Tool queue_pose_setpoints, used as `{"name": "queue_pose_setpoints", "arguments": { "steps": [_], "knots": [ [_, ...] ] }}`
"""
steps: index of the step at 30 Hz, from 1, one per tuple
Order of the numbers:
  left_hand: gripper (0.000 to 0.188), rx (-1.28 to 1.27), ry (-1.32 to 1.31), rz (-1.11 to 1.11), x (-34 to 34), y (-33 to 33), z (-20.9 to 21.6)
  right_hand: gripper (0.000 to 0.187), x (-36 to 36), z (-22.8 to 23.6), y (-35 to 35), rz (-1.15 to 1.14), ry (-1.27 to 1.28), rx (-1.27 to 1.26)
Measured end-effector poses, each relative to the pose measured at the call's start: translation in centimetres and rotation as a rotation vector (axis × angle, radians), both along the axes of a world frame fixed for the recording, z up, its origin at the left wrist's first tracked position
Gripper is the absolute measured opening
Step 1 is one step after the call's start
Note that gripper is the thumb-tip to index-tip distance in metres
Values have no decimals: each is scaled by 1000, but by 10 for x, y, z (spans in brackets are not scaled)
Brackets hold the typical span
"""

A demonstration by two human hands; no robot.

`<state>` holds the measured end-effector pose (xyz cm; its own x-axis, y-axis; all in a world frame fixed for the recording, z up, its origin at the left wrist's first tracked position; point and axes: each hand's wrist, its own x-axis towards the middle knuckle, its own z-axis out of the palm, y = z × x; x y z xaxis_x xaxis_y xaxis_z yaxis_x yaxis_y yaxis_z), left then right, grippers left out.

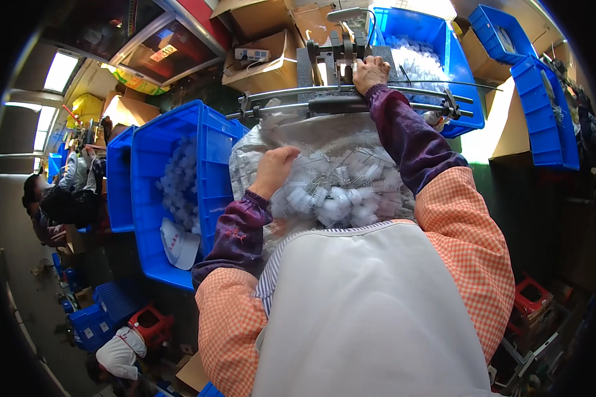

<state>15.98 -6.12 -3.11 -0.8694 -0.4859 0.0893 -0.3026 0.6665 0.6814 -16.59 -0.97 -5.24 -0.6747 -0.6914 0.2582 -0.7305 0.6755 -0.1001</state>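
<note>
Facing one metal machine [347, 49] in a cluttered room with two red stools [149, 317], you have one pale sheet [245, 159] spread before you, heaped with clear plastic pieces [341, 205] too many to count. Your right hand [371, 73] curls against the machine, your left hand [276, 169] bends inward at the heap's edge; whether either grips anything, I cannot tell.

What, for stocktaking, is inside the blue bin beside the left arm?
The blue bin holds small whitish pieces and a white cap-like item; what lies beneath is hidden.
</note>
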Motion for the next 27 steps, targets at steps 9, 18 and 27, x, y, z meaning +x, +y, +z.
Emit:
{"name": "queue_pose_setpoints", "arguments": {
  "steps": [9, 18, 27],
  "knots": [
    [13, -125, 196, -2, -22, 9, 37, 29, -34, 4, 36, -11, -34, 80],
    [15, 143, 407, 9, -51, 22, 58, 25, -83, 25, 50, -78, 24, 255],
    [16, 775, 497, 5, -85, 41, 52, 36, -33, 58, 98, 294, -379, -122]
  ]
}}
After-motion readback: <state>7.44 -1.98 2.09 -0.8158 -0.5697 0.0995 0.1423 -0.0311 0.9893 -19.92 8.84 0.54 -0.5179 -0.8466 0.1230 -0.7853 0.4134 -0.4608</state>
